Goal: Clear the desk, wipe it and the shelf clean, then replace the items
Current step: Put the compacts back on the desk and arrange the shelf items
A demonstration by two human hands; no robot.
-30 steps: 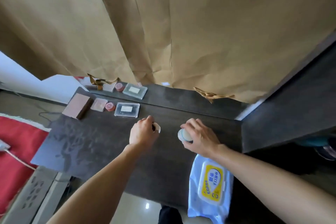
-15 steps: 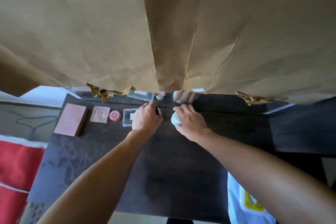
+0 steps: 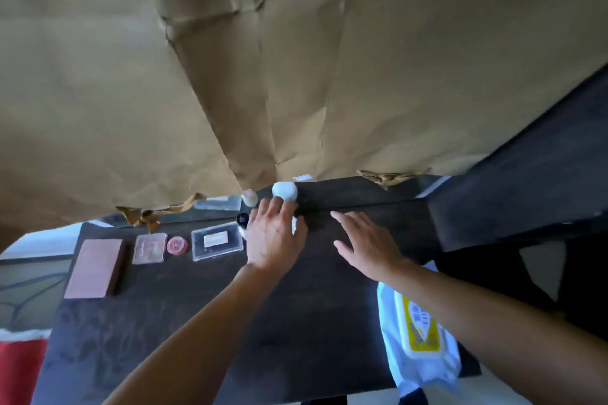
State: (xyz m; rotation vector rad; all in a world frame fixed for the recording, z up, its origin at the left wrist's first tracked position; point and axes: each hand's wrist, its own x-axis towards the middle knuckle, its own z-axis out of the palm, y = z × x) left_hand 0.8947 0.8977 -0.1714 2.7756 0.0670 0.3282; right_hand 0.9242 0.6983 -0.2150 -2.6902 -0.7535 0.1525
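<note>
My left hand (image 3: 274, 235) lies on the dark desk (image 3: 197, 322) near its back edge, fingers stretched forward and close together. A white round jar (image 3: 285, 191) shows just beyond its fingertips against the glossy back panel. I cannot tell whether that is the jar or its reflection. A small black-and-white item (image 3: 242, 220) pokes out at the hand's left side, and a white sliver shows at its right. My right hand (image 3: 368, 246) hovers to the right with spread fingers, holding nothing.
Along the back left stand a brown block (image 3: 93, 268), a pinkish clear box (image 3: 149, 248), a red disc (image 3: 177, 245) and a clear case (image 3: 217, 240). A wet-wipes pack (image 3: 421, 332) hangs over the front right edge. Brown paper (image 3: 296, 59) hangs behind; a dark shelf (image 3: 526, 174) rises on the right.
My right hand has let go of the white jar and pulled back to the right, now open. My left hand has reached further toward the back edge.
</note>
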